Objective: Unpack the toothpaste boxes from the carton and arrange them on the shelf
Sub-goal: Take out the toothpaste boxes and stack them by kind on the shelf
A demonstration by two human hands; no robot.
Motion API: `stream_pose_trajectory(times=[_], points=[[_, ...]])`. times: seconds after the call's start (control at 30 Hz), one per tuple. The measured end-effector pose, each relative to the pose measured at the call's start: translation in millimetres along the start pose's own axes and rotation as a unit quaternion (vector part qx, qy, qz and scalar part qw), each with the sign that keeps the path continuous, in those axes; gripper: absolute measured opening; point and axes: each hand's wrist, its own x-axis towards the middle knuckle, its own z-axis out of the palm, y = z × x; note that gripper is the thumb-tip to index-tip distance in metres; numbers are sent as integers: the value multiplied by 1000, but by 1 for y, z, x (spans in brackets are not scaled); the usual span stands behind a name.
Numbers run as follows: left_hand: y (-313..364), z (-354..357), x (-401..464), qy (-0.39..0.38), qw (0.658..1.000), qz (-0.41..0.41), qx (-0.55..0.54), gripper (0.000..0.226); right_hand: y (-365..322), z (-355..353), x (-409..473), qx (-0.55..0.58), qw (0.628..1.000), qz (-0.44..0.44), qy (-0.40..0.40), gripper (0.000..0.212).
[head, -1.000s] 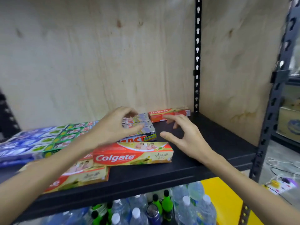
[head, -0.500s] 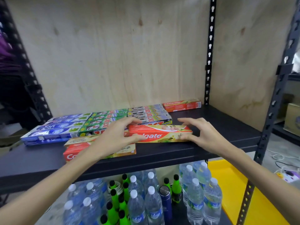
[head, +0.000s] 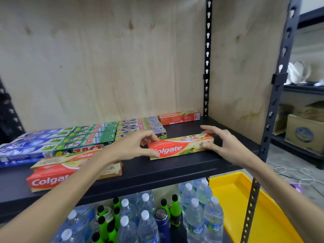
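Near the front edge of the black shelf (head: 175,172), right of its middle, a red-and-gold Colgate box (head: 180,146) lies flat, long side roughly parallel to that edge, its right end angled slightly toward the back. Left hand (head: 129,146) is at the box's left end: thumb lies against the front face by the logo, the other fingers curl over the rear top edge, so the end sits pinched between thumb and fingers. Right hand (head: 222,142) is at the right end: thumb tip touches the front corner, fingers are spread and arched above the rear corner; contact of those fingertips with the box cannot be told. Two more Colgate boxes (head: 57,171) lie at the front left of the shelf, partly under the left forearm. Behind them, toward the back edge, rows of blue boxes (head: 29,146), green boxes (head: 91,135) and silver boxes (head: 140,125) lie side by side; one Colgate box at the back (head: 178,116) lies against the plywood back panel (head: 105,58). Below the shelf stand water bottles (head: 194,211) beside a yellow tray (head: 245,207).
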Motion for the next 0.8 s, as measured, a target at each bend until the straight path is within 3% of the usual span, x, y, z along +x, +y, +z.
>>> stream_pose_trajectory(times=[0.17,0.3,0.4,0.67,0.8], points=[[-15,5,5,32,995,0,-91,35,6,0,-4,22,1000,-2,11,68],[-17,7,8,47,994,-4,-97,28,9,-2,-3,38,999,-12,10,78],[-17,8,8,62,994,0,-88,22,6,-1,-6,62,997,-23,31,74],[-22,10,9,76,995,-14,-55,40,-1,-2,-9,99,995,-8,28,65],[-19,9,6,89,992,-6,-94,33,-4,-3,-9,117,993,-7,14,53]])
